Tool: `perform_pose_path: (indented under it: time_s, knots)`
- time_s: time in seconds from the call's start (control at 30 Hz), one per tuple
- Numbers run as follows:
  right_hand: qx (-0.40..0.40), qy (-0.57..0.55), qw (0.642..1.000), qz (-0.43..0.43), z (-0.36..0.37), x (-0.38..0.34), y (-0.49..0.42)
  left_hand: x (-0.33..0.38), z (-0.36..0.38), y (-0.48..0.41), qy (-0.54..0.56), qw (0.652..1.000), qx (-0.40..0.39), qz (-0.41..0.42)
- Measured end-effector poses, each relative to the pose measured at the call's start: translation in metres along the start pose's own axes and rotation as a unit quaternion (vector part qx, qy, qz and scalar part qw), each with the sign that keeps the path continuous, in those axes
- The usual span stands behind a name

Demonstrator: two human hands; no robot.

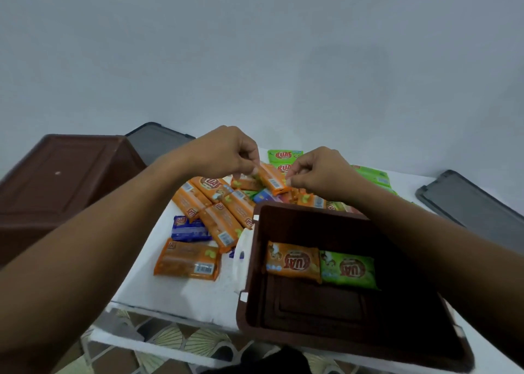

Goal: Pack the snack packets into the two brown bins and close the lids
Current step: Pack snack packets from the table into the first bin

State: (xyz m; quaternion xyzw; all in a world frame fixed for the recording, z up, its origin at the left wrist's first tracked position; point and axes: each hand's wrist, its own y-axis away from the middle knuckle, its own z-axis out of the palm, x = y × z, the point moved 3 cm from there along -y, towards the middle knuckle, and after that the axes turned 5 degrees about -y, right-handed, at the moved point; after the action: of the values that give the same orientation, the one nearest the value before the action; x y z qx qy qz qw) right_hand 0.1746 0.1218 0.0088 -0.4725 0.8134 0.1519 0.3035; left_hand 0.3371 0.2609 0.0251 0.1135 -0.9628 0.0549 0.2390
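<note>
Held packet: one orange snack packet (pixel 270 179) is being held up at the centre of the frame, above the pile and beyond the near bin's far rim.
Packet against fingers: its upper-left end is being pinched by the thumb and fingertips of the left hand (pixel 224 151); its lower-right end is being pinched by the curled fingertips of the right hand (pixel 320 172).
Brown bins: two are being counted. The near bin (pixel 312 223) is being shown open at lower right. The far bin (pixel 65 181) is being shown at mid left; upright or overturned cannot be told.
Packets in near bin: two are lying flat side by side against the far wall, one orange (pixel 292 263) on the left and one green (pixel 350 270) touching it on the right.
Loose pile: packets are being left overlapped on the white table (pixel 175 297) between the bins. At least seven orange, two blue and two green are being counted; the overlap is preventing an exact tally.
Grey lids: two are being counted, one (pixel 158 141) behind the far bin, one (pixel 476 203) at the right edge, both off the bins.
Arm pose: both bare forearms are being stretched forward from the lower corners, converging at centre, with knuckles uppermost and fingers curled downward.
</note>
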Motion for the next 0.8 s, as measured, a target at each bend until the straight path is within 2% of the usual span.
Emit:
perform_pose_path:
  time_s: [0.33, 0.5, 0.8]
  knots:
    - [0.009, -0.004, 0.997, 0.081, 0.017, 0.016, -0.05, -0.048, 0.014, -0.051, -0.043, 0.999, -0.011, -0.004]
    - [0.018, 0.026, 0.993, 0.115, 0.026, 0.031, -0.066, -0.064, 0.027, -0.081, -0.069, 0.997, -0.03, 0.015]
    - [-0.018, 0.091, 0.985, 0.147, 0.02, 0.055, -0.087, -0.069, 0.051, -0.129, -0.121, 0.986, -0.094, 0.07]
